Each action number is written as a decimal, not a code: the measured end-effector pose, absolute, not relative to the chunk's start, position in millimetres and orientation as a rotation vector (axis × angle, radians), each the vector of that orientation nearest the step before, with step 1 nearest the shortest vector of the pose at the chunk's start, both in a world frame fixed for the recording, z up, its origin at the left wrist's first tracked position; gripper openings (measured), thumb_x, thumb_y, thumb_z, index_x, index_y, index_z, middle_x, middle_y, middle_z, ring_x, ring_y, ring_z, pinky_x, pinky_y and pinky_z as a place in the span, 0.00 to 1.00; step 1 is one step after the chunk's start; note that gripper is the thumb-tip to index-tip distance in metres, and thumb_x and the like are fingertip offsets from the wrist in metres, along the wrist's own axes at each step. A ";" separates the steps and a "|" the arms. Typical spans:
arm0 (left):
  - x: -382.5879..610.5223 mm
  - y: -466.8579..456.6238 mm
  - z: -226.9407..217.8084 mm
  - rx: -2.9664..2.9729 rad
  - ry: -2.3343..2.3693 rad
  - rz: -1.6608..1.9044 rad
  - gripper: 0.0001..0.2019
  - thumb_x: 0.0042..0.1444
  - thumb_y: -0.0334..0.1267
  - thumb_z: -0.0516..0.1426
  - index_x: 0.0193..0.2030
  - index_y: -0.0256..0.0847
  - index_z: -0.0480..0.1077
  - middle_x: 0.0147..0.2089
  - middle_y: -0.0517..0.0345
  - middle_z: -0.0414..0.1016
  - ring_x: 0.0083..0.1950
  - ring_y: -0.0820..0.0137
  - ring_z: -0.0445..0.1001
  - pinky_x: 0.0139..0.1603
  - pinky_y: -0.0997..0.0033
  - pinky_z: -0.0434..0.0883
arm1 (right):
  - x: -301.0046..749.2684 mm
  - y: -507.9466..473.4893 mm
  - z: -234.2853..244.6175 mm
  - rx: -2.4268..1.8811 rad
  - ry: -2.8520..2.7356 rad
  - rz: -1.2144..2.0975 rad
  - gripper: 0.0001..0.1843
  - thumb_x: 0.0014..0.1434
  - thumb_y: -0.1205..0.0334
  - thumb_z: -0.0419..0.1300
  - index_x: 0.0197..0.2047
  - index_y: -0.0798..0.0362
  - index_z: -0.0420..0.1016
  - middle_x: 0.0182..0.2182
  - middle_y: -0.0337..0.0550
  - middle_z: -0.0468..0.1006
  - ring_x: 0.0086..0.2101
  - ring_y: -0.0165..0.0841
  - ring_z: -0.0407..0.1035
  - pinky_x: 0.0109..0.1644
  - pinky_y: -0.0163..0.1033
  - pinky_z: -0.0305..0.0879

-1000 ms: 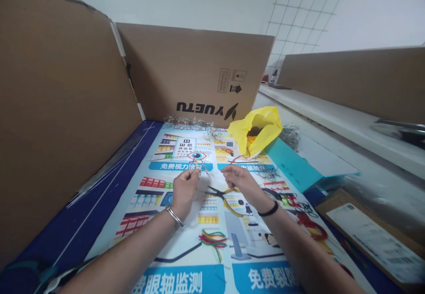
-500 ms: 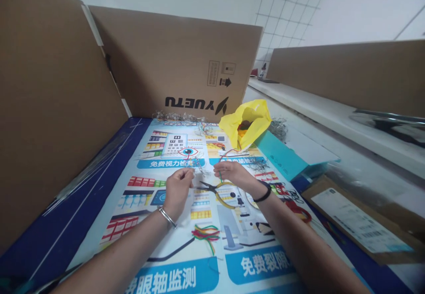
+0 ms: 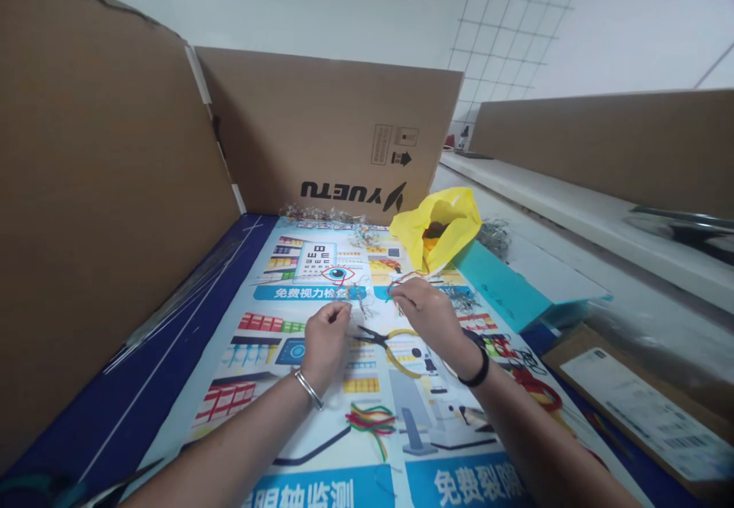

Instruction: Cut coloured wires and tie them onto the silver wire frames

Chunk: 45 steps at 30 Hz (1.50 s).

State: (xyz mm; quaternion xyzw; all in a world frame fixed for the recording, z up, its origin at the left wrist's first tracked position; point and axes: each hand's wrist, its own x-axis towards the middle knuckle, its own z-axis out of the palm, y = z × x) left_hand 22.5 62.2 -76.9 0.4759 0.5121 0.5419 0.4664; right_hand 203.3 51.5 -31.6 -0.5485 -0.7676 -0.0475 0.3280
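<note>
My left hand (image 3: 328, 347) is closed in a pinch above the printed sheet, left of the pliers' jaws. Whatever sits between its fingertips is too small to make out. My right hand (image 3: 431, 318) pinches thin red and green cord (image 3: 393, 289) just in front of the yellow bag (image 3: 439, 229). Between and below the hands lie pliers (image 3: 395, 342) with yellow handles and dark jaws, pointing left. Nearer to me is a bundle of red, yellow and green cords (image 3: 371, 421). Fine tangled wires (image 3: 360, 297) rest just beyond my left hand.
Cardboard panels (image 3: 321, 125) wall off the left and back. More wire tangles (image 3: 321, 214) lie along the back panel. At right are a teal box (image 3: 501, 278), black cords (image 3: 531, 360), a red looped object (image 3: 542, 392) and a brown parcel with a white label (image 3: 647, 401).
My right hand has gone from extended fingers to a pinch on the cord, lifting slightly away from the pliers. My left hand keeps its pinch. The whole view has shifted slightly.
</note>
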 end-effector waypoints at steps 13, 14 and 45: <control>29.2 61.9 -85.8 1.418 1.361 1.392 0.07 0.48 0.36 0.55 0.24 0.40 0.74 0.29 0.56 0.74 0.34 0.66 0.70 0.37 0.69 0.64 | 153.2 31.5 -43.6 -1.366 -2.341 -0.781 0.09 0.60 0.70 0.52 0.33 0.54 0.71 0.28 0.43 0.70 0.29 0.34 0.61 0.33 0.40 0.52; 29.7 61.4 -85.3 1.422 1.363 1.390 0.07 0.47 0.36 0.56 0.23 0.40 0.74 0.28 0.57 0.74 0.33 0.67 0.70 0.37 0.69 0.64 | 153.8 32.5 -43.9 -1.355 -2.337 -0.819 0.09 0.61 0.70 0.51 0.34 0.54 0.72 0.28 0.44 0.69 0.30 0.34 0.61 0.33 0.40 0.51; 32.2 53.1 -81.6 1.439 1.284 1.307 0.08 0.50 0.34 0.55 0.25 0.40 0.75 0.29 0.56 0.74 0.35 0.67 0.71 0.39 0.69 0.65 | 146.9 29.8 -58.4 -1.759 -2.283 -0.601 0.08 0.60 0.69 0.52 0.34 0.53 0.71 0.28 0.43 0.75 0.25 0.32 0.67 0.27 0.37 0.48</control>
